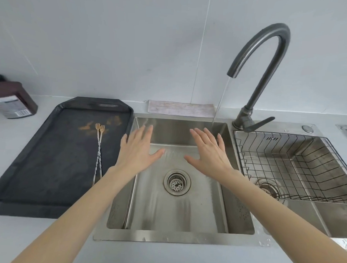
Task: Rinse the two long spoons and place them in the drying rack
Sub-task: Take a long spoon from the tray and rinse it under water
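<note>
Two long spoons (98, 153) with twisted silver handles and small gold forked ends lie side by side on the black tray (35, 180), left of the sink. My left hand (136, 149) is spread flat, palm down, over the left edge of the sink basin (176, 208), just right of the spoons and holding nothing. My right hand (208, 153) is also spread flat over the basin, empty. The wire drying rack (295, 164) sits in the right basin. A thin stream of water runs from the faucet (260, 61) into the sink behind my right hand.
A folded cloth (181, 108) lies against the wall behind the sink. A dark brown bottle (9, 100) stands at the far left on the counter. The drain strainer (177, 182) is in the middle of the left basin. The faucet lever (257, 123) points right.
</note>
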`<state>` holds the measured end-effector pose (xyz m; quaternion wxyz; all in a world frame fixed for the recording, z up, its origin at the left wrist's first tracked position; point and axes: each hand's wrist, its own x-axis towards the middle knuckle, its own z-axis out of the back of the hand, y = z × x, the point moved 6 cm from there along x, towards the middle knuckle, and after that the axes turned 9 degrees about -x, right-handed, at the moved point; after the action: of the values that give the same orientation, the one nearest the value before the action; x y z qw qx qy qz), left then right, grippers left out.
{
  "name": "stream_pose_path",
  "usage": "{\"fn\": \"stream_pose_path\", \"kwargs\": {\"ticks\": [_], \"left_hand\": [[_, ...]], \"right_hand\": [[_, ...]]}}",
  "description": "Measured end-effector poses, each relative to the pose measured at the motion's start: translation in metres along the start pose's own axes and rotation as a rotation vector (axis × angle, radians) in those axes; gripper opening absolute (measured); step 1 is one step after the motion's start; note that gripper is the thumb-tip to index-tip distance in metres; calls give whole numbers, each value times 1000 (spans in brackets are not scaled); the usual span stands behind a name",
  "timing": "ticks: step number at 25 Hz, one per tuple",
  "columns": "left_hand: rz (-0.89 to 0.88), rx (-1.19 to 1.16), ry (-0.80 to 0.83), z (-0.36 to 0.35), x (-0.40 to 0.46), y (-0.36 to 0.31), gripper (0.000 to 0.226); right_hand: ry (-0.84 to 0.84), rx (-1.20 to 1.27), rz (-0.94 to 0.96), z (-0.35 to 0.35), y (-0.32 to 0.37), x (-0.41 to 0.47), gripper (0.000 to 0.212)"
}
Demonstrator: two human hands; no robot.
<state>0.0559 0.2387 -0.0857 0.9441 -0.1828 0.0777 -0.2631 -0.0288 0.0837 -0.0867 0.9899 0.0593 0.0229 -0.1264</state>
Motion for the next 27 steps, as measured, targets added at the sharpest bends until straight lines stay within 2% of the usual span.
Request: {"fn": "stream_pose_path", "kwargs": {"ticks": [6,10,17,21,24,27], "left_hand": [[64,-19,-2,10,10,47,75],[138,-110,0,10,14,87,64],[369,-230,-47,6,22,158,44],[467,-253,-53,-3,23,182,35],[513,-275,-38,-10,22,193,33],[553,-314,-40,-18,21,199,31]], "right_hand": [[41,94,70,-14,47,30,67],[143,177,93,-32,84,48,54],[268,349,144,-64,158,75,35],[371,436,137,-81,188,84,32],[452,449,110,-98,203,88,32],[463,377,82,-110,212,90,26]]}}
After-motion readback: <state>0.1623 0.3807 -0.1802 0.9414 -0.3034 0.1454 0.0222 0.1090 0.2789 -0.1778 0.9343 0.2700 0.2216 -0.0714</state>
